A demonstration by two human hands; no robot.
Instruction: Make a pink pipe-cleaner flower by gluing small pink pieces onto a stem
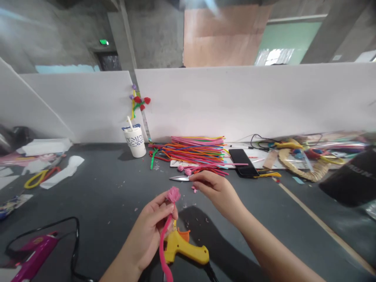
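Observation:
My left hand (154, 223) pinches a pink pipe-cleaner flower (173, 194) just below its fluffy head, and the bright pink stem (163, 250) hangs down in front. A yellow glue gun (186, 246) with an orange trigger lies on the table behind that stem, its nozzle partly hidden by the fingers. Farther forward, my right hand (214, 188) has its fingers closed at the near end of the scissors (179, 178). Only the silver blades show, pointing left; the hand covers the handles. Small pink pompom heads (187, 171) lie just beyond the blades.
A heap of coloured pipe cleaners (196, 150) lies along the white partition (249, 102). To its left stands a white cup (135, 143) with a straw; to its right lies a black phone (243, 162). A magenta glue gun (37, 254) with a looping cord rests at lower left.

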